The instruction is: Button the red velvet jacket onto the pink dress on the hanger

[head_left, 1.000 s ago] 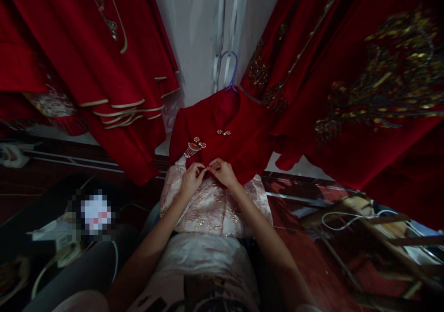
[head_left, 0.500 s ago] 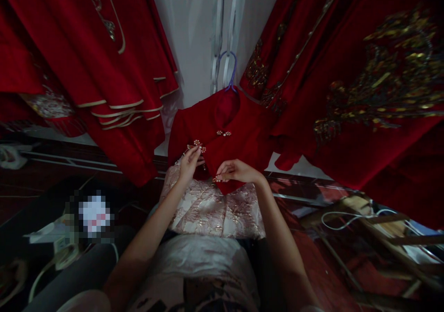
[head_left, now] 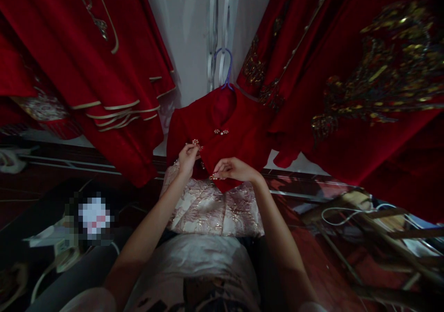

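Note:
A red jacket (head_left: 239, 138) with a stand collar hangs from a purple hanger (head_left: 229, 66) in front of me. A jewelled clasp (head_left: 221, 132) lies across its upper front. My left hand (head_left: 188, 158) is closed in a pinch at the jacket's left side, by a flower-shaped jewelled ornament (head_left: 195, 141); its fingers partly cover what they grip. Lower down, my right hand (head_left: 234, 169) pinches a small beaded ornament (head_left: 212, 177) close to the front flap's lower edge. Below the jacket, a pale pink and gold brocade skirt (head_left: 215, 212) spreads towards my lap.
Red garments with gold trim (head_left: 114, 71) hang on the left, and sequinned red garments (head_left: 347, 131) on the right. A white cabinet door (head_left: 180, 34) stands behind. At lower right is a wooden frame (head_left: 347, 256) with a white cable (head_left: 333, 221); a blurred-out item (head_left: 94, 215) lies lower left.
The view has shifted slightly, so the garments sit a little further left. My left fingers have moved slightly down from the flower ornament, uncovering more of it. My right hand keeps its pinch.

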Motion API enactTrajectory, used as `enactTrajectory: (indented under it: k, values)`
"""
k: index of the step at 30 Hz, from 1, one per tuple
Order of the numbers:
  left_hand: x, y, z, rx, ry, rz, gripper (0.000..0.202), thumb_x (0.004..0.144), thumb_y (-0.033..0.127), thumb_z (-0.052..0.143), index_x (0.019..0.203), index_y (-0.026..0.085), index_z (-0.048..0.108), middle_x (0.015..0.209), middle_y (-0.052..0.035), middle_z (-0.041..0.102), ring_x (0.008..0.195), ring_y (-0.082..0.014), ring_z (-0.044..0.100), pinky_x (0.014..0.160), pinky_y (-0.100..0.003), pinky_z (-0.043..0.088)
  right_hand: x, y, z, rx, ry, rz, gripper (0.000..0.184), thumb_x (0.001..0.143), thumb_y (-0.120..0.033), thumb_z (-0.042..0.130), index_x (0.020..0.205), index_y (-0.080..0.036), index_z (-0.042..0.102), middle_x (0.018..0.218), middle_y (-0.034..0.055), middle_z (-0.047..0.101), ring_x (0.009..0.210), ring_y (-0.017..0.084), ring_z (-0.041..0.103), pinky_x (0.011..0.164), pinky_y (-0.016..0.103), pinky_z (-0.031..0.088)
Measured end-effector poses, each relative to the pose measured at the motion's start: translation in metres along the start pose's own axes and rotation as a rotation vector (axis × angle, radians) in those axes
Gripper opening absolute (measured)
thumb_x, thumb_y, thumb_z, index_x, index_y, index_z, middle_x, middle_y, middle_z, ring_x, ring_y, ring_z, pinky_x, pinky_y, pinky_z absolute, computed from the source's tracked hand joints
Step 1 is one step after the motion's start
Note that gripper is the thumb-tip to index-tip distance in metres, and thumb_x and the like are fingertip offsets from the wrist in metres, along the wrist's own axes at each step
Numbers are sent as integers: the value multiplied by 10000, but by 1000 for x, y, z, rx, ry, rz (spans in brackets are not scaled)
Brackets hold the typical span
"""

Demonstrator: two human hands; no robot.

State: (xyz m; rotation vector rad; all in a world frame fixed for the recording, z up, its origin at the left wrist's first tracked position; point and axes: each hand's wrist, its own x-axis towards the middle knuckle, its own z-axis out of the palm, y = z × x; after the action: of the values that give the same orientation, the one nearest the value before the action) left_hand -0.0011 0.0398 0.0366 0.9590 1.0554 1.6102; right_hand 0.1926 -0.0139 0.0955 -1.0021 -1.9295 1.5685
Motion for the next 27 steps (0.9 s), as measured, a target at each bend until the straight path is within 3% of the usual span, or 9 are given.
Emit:
enactTrajectory:
  k: [2,5,8,11,16,20,23,27]
  values:
    - [0,3,8,57,-21,-23,279,716,438,637,799,173,614,836,-22,679,719,-126,629,591,-217,483,-2,-1,-1,2,-10,5,293,716,-372,738,859,-139,633,797,33,692,674,96,600,674,251,494]
    - [0,13,23,237,-194,64,299,778,454,592,729,159,616,737,-20,652,690,-140,611,594,-233,474,-7,-1,-4,5,-98,48,316,707,-389,740,871,-137,642,816,39,695,671,94,604,678,253,498]
    - [2,30,39,438,-320,359,199,814,347,594,878,162,628,849,-34,657,756,-137,612,664,-240,492,-13,-2,-8,-5,-215,143,355,674,-399,761,884,-134,653,790,33,691,674,102,620,675,255,505]
    - [8,51,52,731,-363,670,249,861,280,552,1093,199,588,1055,-65,603,881,-152,585,701,-259,507,-17,-2,-10,-20,-264,183,374,660,-397,770,896,-128,662,790,35,691,684,108,629,670,251,504]
    - [20,72,62,1167,-427,970,214,907,305,494,1031,203,636,1011,-81,558,990,-219,509,769,-332,500,-19,-2,-13,-26,-237,172,369,669,-380,764,908,-118,661,785,38,689,681,108,630,673,254,508]
    - [25,75,63,1192,-479,1098,183,910,273,484,980,173,621,1032,-82,583,1000,-219,502,864,-379,478,-18,-1,-14,-31,-237,152,339,695,-365,746,913,-121,658,795,36,691,676,102,630,667,251,510]
    - [26,76,63,1207,-525,1185,171,922,246,449,944,169,601,945,-64,616,964,-206,527,971,-439,431,-18,0,-13,-52,-220,112,318,738,-361,711,950,-129,658,855,50,701,727,108,639,709,264,518]
    - [30,77,64,1303,-544,1325,207,932,218,399,909,173,600,839,-41,614,890,-188,557,1089,-505,326,-18,-3,-11,-186,-53,-27,267,795,-349,659,971,-148,655,918,61,699,830,133,644,816,313,522]
